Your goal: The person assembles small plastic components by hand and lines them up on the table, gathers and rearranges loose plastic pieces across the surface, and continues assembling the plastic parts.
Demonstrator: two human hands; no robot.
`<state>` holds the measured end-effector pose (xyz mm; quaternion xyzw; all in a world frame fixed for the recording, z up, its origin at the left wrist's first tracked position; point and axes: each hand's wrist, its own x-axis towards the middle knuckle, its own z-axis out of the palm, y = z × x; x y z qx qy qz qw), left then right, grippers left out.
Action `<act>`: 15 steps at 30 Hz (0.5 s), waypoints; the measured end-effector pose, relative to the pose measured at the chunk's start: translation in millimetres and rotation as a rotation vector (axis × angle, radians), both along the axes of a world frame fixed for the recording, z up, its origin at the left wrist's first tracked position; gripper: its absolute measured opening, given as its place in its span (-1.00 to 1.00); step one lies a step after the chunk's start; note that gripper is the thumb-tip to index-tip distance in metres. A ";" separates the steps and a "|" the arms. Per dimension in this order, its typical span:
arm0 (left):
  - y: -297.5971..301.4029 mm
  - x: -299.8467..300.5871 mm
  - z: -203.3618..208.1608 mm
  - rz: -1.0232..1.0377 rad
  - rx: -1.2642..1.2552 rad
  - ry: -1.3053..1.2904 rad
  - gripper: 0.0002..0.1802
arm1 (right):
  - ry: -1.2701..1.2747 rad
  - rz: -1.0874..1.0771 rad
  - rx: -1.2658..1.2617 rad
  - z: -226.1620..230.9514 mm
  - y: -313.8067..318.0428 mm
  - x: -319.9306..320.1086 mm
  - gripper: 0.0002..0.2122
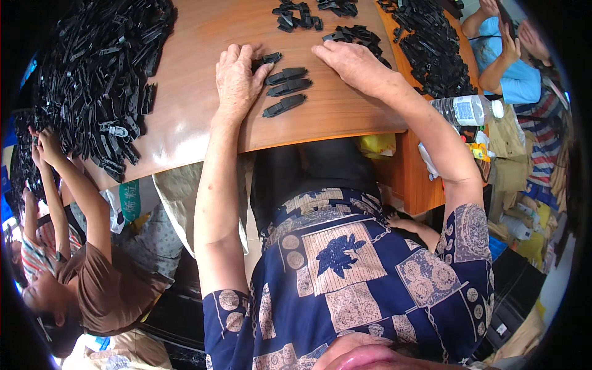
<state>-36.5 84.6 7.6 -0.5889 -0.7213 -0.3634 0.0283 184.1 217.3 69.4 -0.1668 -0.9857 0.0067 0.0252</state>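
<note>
My left hand (237, 83) rests on the wooden table (203, 117), with a small black plastic clip (269, 59) between its thumb and index finger. Just beside the thumb, three more long black clips (288, 75) lie in a short column, roughly parallel. Across from them, my right hand (356, 65) lies low over the tabletop, its fingers stretched toward the left and nothing visible in them. Beyond its knuckles sits a small heap of black clips (361, 36), partly hidden by the hand.
A big pile of black clips (105, 74) covers the table's left side; another pile (425, 43) lies at right. Small clusters (297, 15) sit at the far edge. A clear plastic bottle (462, 111) is beyond my right forearm. People sit at both sides, one handling clips at left.
</note>
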 end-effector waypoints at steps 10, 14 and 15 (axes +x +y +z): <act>-5.0 -4.3 -6.6 -0.001 -0.011 -0.116 -0.67 | 0.242 -0.039 0.056 13.4 35.7 34.8 -0.70; -4.3 -3.1 -7.0 -0.002 0.012 -0.066 -0.74 | 0.118 0.052 0.051 5.4 29.5 25.7 -0.69; -3.6 -2.1 -6.3 0.000 0.011 -0.068 -0.74 | 0.086 0.034 0.088 0.9 25.7 22.2 -0.68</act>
